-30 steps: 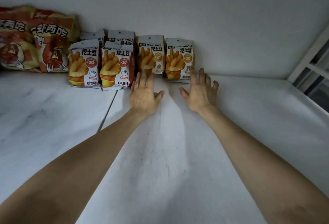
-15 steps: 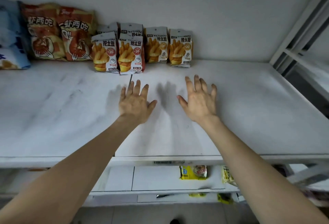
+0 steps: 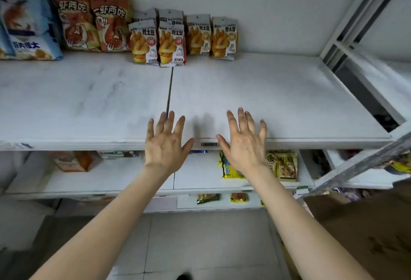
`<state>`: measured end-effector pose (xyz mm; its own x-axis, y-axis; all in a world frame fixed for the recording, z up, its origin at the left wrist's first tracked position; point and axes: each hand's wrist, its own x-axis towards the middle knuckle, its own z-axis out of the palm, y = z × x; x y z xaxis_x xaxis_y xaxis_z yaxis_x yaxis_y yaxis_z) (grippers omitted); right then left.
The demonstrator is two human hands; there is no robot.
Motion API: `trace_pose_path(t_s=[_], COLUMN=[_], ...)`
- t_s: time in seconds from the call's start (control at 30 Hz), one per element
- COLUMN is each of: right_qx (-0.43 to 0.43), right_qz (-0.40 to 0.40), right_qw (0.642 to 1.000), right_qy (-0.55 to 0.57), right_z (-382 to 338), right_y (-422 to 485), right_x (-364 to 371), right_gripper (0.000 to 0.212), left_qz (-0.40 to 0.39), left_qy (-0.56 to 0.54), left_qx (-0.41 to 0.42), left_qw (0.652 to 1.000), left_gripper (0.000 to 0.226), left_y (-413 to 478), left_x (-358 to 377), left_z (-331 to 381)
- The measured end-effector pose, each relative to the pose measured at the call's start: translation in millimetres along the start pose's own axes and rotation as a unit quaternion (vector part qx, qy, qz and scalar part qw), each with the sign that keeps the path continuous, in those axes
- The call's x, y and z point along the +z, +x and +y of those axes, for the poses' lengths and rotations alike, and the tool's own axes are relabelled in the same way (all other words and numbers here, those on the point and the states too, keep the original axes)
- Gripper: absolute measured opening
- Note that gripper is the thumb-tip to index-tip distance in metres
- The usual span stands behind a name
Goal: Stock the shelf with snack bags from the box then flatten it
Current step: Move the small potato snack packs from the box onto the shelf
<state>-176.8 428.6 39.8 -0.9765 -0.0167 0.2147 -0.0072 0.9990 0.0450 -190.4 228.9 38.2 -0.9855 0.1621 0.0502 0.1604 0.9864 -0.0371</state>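
Left hand [image 3: 165, 146] and right hand [image 3: 243, 146]: both empty, fingers spread wide and straight, palms down. They hover over the near edge of the top shelf [image 3: 289, 101]; contact with the board can't be confirmed. The hands are side by side, a gap between them, neither holding anything.

Snack bags [image 3: 171, 44] with a fries print stand upright at the far back of the shelf against the wall, two in front and more behind and to the right. Left of them are red shrimp bags [image 3: 89, 19], then a blue bag [image 3: 26, 24] at far left. The shelf to the right of the fries bags and all along the near side is bare.

Brown cardboard at near right, low, is probably the box [image 3: 367, 235]; its inside is not visible, so the count of bags left is unknown.

Step, judged: between placements, fetch more.
- Go down right to the box.
- Pinch bags by the top seal, one per hand.
- Stand them right of the last fries bag, print facing out, backs to the wall.
- Don't bump the front pair; they look light and tippy.

Flattening is not started.
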Motion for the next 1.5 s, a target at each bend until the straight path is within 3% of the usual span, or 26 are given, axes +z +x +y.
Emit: trace_pose_path(t_s=[0.37, 0.53, 0.9, 1.07, 1.37, 1.5], right_qx=[0.096, 0.157, 0.288, 0.376, 0.575, 0.632], right_qz=[0.029, -0.001, -0.033, -0.052, -0.052, -0.041], right_qw=[0.995, 0.987, 0.957, 0.925, 0.816, 0.773], right_qy=[0.009, 0.025, 0.014, -0.001, -0.015, -0.023], right_z=[-62.5, -95.5, -137.8, -150.8, -195.1, -219.1], right_y=[-140.4, -216.5, -418.9, -519.1, -650.2, -691.6], right_x=[-19.1, -23.3, -32.7, -37.3, -48.2, -46.8], right_gripper=[0.070, 0.070, 0.066, 0.064, 0.063, 0.065], left_qz=[0.038, 0.032, 0.000, -0.027, -0.085, -0.071], left_qy=[-0.043, -0.037, -0.046, -0.044, -0.013, -0.014], left_qx=[0.096, 0.146, 0.260, 0.354, 0.519, 0.573], left_qw=[0.994, 0.988, 0.965, 0.934, 0.851, 0.817], left_gripper=[0.072, 0.080, 0.072, 0.072, 0.073, 0.069], left_y=[-120.5, -180.0, -323.9, -391.4, -487.0, -521.0], left_x=[-2.3, 2.6, 28.1, 36.5, 57.4, 68.6], left_z=[-31.1, -45.7, -33.3, -6.7, 34.8, 44.9])
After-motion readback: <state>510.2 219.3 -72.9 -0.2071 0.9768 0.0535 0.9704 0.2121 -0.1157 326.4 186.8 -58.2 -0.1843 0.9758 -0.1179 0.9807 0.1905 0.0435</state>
